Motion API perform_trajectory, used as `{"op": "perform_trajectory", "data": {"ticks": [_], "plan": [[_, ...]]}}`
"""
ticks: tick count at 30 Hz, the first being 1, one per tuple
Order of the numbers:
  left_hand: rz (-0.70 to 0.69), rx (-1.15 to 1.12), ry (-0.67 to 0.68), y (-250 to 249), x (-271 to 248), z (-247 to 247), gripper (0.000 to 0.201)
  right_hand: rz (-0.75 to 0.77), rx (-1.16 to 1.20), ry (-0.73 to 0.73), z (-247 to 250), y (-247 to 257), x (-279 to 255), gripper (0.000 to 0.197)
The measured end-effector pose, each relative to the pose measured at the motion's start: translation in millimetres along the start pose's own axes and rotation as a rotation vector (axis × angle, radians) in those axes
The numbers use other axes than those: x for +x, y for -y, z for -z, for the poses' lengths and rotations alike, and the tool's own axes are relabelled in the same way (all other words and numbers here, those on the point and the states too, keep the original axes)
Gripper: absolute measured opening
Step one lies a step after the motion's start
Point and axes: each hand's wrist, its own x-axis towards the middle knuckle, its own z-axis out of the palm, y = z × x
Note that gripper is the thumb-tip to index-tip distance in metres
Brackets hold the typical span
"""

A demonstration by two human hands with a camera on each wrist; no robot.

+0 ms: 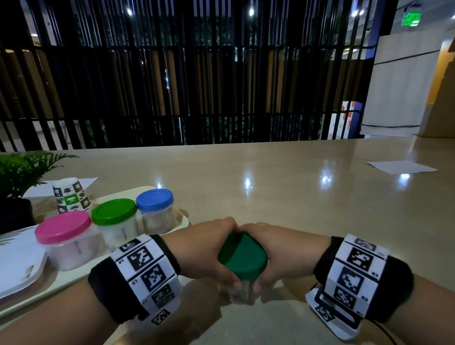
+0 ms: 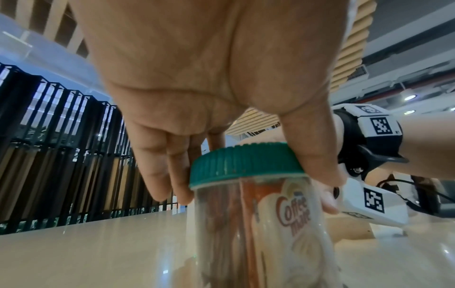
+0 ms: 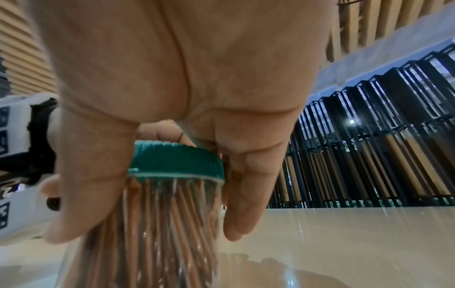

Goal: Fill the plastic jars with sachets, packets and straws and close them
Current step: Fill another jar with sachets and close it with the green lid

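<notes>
Head view: my left hand [image 1: 206, 250] and right hand [image 1: 278, 250] clasp the dark green lid [image 1: 243, 257] and clear jar [image 1: 238, 293] on the table [image 1: 299, 200]. Left wrist: fingers [image 2: 177, 175] curl round it, a creamer packet [image 2: 293, 214] inside. Right wrist: brown straws [image 3: 157, 224] fill it.

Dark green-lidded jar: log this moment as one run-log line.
step: closing | left hand: holds dark green-lidded jar | right hand: same | contents: Coffee-mate sachet, brown sticks | tray: three lidded jars

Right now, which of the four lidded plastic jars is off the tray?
The dark-green-lidded clear plastic jar, gripped between left hand and right hand; the pink-, light-green- and blue-lidded jars sit on the cream tray.
</notes>
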Motion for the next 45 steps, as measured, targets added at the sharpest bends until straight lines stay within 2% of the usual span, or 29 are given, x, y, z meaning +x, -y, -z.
{"op": "perform_trajectory", "data": {"ticks": [3, 7, 11, 15, 17, 20, 24, 28, 31, 35, 38, 42, 45], "plan": [[0.014, 0.023, 0.043, -3, 2, 3, 0.081, -0.025, 0.023, 0.011, -4, -4, 4, 0.088], [0.051, -0.080, 0.040, -8, 9, -5, 0.089, -0.036, 0.021, 0.000, -7, -7, 5, 0.089], [0.074, -0.174, -0.045, -3, 11, -8, 0.100, -0.037, 0.145, -0.055, -5, -14, 4, 0.099], [0.048, -0.472, -0.199, 7, 10, 3, 0.111, 0.003, 0.356, -0.100, -4, -21, 1, 0.106], [0.016, -0.557, -0.195, 8, 10, 5, 0.112, 0.018, 0.410, -0.122, -6, -22, 1, 0.105], [-0.023, -0.609, -0.129, 10, 9, 2, 0.105, 0.000, 0.302, -0.186, -4, -18, -1, 0.096], [-0.079, -0.539, -0.034, 17, 4, 6, 0.102, 0.011, 0.128, -0.217, 0, -8, -8, 0.083], [-0.170, -0.334, 0.028, 22, -3, 14, 0.113, 0.000, 0.082, -0.147, 5, -7, -10, 0.083], [-0.149, -0.343, -0.004, 18, -4, 14, 0.115, -0.005, 0.092, -0.140, 7, -7, -10, 0.079], [-0.015, -0.288, -0.100, 4, -3, 14, 0.099, -0.008, 0.054, -0.163, 8, -3, -9, 0.075], [-0.047, -0.305, -0.076, 2, -5, 13, 0.086, -0.005, 0.049, -0.139, 8, -3, -9, 0.079], [-0.142, -0.246, -0.060, 8, -8, 14, 0.100, 0.012, 0.116, -0.097, 9, -7, -8, 0.086], [-0.140, -0.309, -0.040, 11, -8, 12, 0.104, 0.006, 0.142, -0.092, 8, -7, -6, 0.082]]}}
